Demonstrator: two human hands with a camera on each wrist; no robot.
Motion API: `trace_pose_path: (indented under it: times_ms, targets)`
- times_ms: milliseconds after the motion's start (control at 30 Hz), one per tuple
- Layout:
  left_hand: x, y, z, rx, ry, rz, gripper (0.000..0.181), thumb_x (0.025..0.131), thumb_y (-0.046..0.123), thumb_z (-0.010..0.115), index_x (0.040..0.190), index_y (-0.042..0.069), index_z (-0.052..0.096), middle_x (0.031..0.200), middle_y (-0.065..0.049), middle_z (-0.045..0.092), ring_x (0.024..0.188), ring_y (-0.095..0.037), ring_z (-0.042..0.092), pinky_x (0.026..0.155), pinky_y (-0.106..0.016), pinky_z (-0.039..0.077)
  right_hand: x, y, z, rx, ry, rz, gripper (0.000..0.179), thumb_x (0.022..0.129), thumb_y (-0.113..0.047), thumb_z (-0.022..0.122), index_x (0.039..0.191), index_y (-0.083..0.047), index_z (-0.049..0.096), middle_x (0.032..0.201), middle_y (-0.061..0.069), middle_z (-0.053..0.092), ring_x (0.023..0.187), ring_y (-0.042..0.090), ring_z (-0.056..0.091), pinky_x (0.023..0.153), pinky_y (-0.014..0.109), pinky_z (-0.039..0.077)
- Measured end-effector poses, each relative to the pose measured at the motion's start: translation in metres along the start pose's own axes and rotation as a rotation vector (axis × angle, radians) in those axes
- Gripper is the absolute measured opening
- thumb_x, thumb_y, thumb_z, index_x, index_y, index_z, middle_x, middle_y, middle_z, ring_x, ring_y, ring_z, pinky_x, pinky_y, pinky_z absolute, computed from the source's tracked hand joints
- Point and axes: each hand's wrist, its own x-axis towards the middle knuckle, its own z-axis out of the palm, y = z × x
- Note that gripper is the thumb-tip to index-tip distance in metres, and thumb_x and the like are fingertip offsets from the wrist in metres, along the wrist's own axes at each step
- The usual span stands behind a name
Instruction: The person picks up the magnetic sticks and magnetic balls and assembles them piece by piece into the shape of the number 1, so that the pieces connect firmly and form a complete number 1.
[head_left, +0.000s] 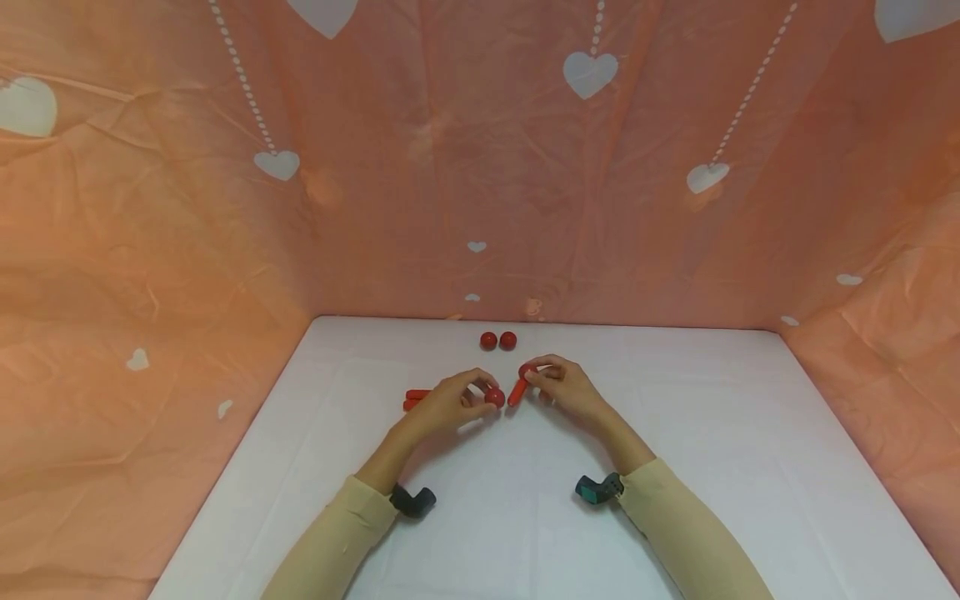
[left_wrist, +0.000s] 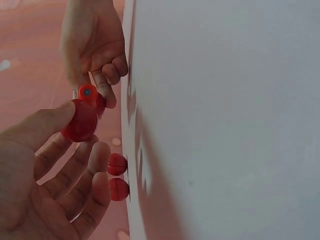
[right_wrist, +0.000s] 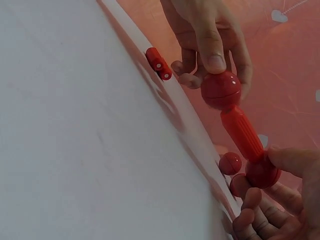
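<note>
Between thumb and fingers my left hand (head_left: pixel 448 402) pinches a glossy red ball (head_left: pixel 494 397), seen close up in the left wrist view. My right hand (head_left: pixel 568 388) pinches another red ball (right_wrist: pixel 262 172), and an orange-red ribbed rod (right_wrist: pixel 242 134) extends from it. That rod slants toward the left hand's ball; its free end is right by that ball in the head view and overlaps it in the right wrist view. A small round inset shows in the rod's end face in the left wrist view. Both hands are held above the white table (head_left: pixel 525 533).
Two more red balls (head_left: pixel 498 341) sit side by side near the table's back edge. A pair of red rods (right_wrist: pixel 159 65) lies beside the left hand, partly covered by it in the head view. Orange cloth (head_left: pixel 480 192) with white hearts walls the back and sides.
</note>
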Motion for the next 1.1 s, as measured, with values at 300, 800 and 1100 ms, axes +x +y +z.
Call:
trace_pose_path:
  times_ms: [300, 800, 1100]
  targets:
    - [0.0012, -0.0002, 0.0031, -0.002, -0.014, 0.008, 0.036, 0.098, 0.019, 0.082, 0.13, 0.021, 0.067, 0.119, 0.003, 0.071, 0.098, -0.017, 0.066, 0.089, -0.033, 0.059, -0.0005, -0.0024, -0.0049, -0.007, 0.006, 0.023, 0.039, 0.105, -0.031, 0.072, 0.137, -0.008, 0.067, 0.108, 0.012, 0.078, 0.081, 0.022, 0.065, 0.073, 0.03, 0.053]
    - [0.0013, 0.0003, 0.0074, -0.008, -0.046, 0.022, 0.033, 0.097, 0.021, 0.083, 0.124, 0.019, 0.064, 0.111, 0.004, 0.069, 0.094, -0.017, 0.065, 0.087, -0.032, 0.057, 0.0011, -0.0003, -0.0057, -0.011, 0.02, 0.003, 0.038, 0.105, -0.03, 0.072, 0.136, -0.007, 0.067, 0.105, 0.012, 0.078, 0.076, 0.021, 0.064, 0.072, 0.032, 0.052]
    - [0.0021, 0.0021, 0.0105, 0.002, -0.055, 0.025, 0.034, 0.097, 0.022, 0.083, 0.124, 0.019, 0.064, 0.113, 0.005, 0.07, 0.096, -0.016, 0.065, 0.088, -0.032, 0.057, 0.0017, -0.0002, -0.0066, 0.005, 0.007, 0.029, 0.041, 0.105, -0.033, 0.072, 0.138, -0.009, 0.066, 0.109, 0.012, 0.078, 0.08, 0.023, 0.065, 0.074, 0.032, 0.053]
